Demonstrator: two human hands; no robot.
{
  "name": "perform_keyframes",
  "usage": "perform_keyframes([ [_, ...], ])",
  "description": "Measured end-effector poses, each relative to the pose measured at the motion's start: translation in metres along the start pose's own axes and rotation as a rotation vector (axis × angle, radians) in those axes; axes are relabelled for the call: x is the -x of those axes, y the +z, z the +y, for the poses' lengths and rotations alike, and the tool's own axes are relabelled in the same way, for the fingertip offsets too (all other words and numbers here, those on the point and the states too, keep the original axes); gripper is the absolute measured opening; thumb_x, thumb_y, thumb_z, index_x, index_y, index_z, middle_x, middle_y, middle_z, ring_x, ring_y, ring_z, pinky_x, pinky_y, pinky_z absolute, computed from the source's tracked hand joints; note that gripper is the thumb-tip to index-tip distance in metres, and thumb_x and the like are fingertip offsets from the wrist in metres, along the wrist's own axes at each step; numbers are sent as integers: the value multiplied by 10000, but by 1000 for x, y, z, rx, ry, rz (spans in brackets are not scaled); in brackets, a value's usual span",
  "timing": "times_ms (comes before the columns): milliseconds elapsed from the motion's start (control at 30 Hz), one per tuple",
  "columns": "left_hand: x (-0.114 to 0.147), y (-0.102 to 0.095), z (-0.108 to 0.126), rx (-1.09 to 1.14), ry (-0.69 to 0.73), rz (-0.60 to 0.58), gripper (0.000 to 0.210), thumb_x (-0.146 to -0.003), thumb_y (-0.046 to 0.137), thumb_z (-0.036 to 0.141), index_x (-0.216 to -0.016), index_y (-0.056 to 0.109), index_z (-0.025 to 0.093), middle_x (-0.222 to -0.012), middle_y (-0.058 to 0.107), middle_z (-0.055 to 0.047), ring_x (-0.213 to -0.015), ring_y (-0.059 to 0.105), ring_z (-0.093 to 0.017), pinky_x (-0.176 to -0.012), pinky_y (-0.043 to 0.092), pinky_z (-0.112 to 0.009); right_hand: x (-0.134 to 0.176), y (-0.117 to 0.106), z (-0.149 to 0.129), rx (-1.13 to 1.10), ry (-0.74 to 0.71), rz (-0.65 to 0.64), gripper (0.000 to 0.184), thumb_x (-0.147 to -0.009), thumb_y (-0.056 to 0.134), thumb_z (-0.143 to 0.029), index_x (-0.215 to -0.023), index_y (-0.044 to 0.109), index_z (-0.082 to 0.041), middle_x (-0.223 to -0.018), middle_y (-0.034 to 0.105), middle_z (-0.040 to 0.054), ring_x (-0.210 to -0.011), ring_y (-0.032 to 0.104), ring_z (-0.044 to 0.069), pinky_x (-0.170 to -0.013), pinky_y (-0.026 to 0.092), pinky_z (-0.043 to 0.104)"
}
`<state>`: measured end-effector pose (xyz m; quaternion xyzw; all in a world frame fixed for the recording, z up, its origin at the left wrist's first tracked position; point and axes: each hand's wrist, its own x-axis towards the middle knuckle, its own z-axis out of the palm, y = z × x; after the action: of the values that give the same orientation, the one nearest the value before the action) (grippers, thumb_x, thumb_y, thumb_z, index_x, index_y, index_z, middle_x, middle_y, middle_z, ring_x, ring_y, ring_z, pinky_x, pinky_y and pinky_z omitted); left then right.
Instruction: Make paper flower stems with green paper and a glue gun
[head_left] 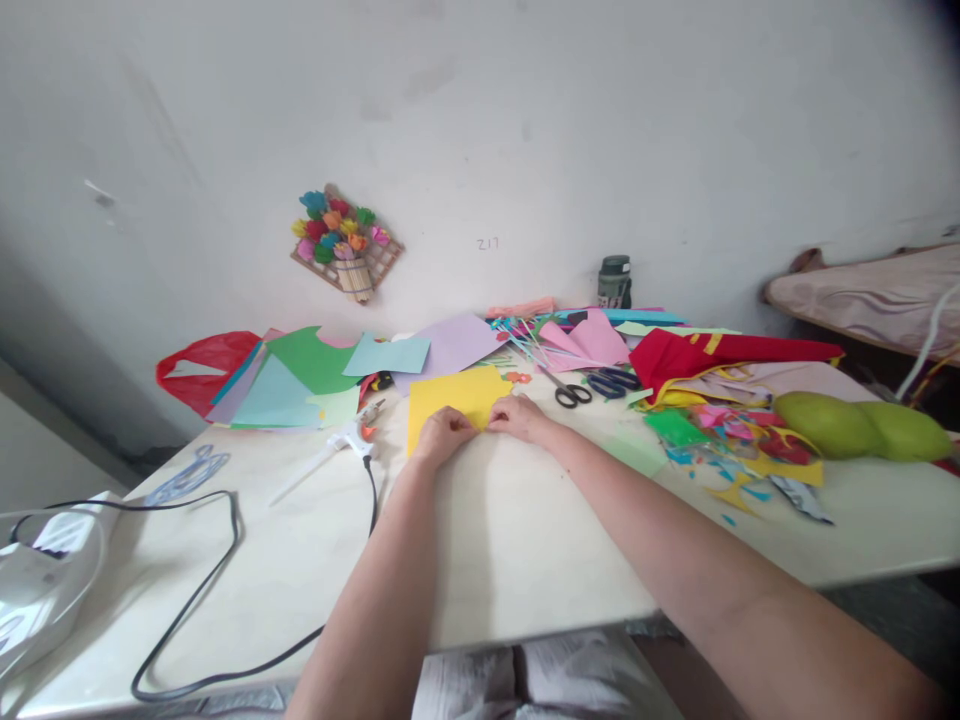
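A yellow paper sheet lies on the table in front of me. My left hand is closed in a pinch at its near edge, thumb and fingertips together. Just to the right, my right hand pinches at the same edge, its fingertips a short gap from the left ones. The exact grip at the fingertips is too small to see clearly. Behind my right hand is a small orange-red paper flower. A white glue gun with a glue stick lies left of the sheet.
Black-handled scissors and a dark blue-handled pair lie to the right. Coloured papers line the wall side. Paper scraps and a green pillow-like object sit far right. A black cord loops across the left, near a power strip.
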<state>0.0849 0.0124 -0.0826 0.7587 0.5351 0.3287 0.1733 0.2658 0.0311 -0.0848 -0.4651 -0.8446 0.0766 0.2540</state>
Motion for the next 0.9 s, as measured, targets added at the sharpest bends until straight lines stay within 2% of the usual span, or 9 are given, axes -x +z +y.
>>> perform_keyframes([
  [400, -4, 2, 3, -154, -16, -24, 136, -640, 586, 315, -611, 578, 183, -845, 589, -30, -703, 535, -127, -640, 411, -237, 0, -3, -10, 123, 85, -39, 174, -728, 554, -353, -704, 612, -191, -789, 656, 24, -766, 562, 161, -708, 304, 278],
  [733, -6, 4, 9, -250, -85, -42, 101, -644, 567, 285, -629, 567, 185, -922, 583, -28, -791, 543, -145, -689, 408, -239, -2, -5, -14, 141, 171, -83, 191, -715, 551, -384, -694, 611, -205, -792, 663, 6, -778, 570, 159, -745, 304, 282],
  [833, -6, 5, 10, -307, -113, -31, 127, -654, 555, 304, -694, 572, 185, -939, 579, -45, -863, 530, -173, -741, 402, -263, -3, -5, -15, 140, 188, -92, 194, -707, 556, -396, -696, 608, -210, -793, 662, -1, -784, 571, 157, -754, 301, 281],
  [900, -5, 6, 10, -348, -130, -13, 209, -659, 550, 331, -808, 576, 186, -973, 573, -58, -939, 502, -201, -795, 389, -287, -4, -5, -15, 139, 192, -95, 192, -703, 559, -398, -692, 606, -211, -784, 661, -5, -778, 572, 155, -754, 299, 281],
])
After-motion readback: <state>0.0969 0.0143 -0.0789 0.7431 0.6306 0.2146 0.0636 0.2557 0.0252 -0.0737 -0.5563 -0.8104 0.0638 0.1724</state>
